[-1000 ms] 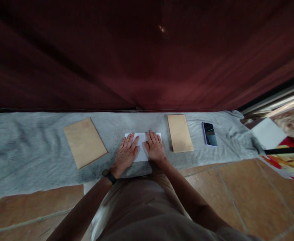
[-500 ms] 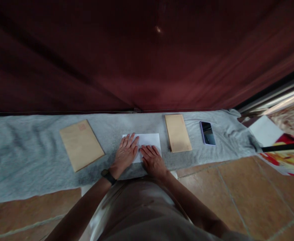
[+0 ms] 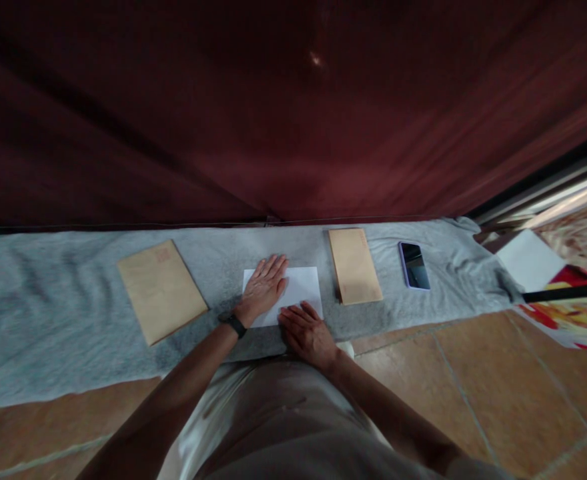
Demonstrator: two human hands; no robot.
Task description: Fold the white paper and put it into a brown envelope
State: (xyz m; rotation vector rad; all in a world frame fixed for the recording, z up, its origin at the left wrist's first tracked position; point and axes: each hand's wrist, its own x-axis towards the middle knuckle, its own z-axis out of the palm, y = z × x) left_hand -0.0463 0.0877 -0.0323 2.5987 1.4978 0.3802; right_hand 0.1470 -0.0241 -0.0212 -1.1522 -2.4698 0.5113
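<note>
A white sheet of paper (image 3: 301, 283) lies flat on the grey cloth, straight in front of me. Over its left part rests my left hand (image 3: 264, 288), palm down with fingers stretched, their tips reaching past the far edge. My right hand (image 3: 309, 333) lies flat on the near right part of the sheet, fingers extended. Neither hand grips anything. To the left is a stack of brown envelopes (image 3: 162, 290), set at a slant. A second, narrower stack of brown envelopes (image 3: 356, 267) lies right of the sheet.
A phone in a purple case (image 3: 414, 265) lies on the grey cloth (image 3: 73, 300) at the right. Behind the narrow surface hangs a dark red curtain-like sheet (image 3: 293, 133). Tiled floor (image 3: 423, 373) shows in front. At far right is a red and yellow printed item (image 3: 578, 307).
My left hand has slid right and away from me across the paper. My right hand has shifted slightly toward me. The envelopes and phone stay put.
</note>
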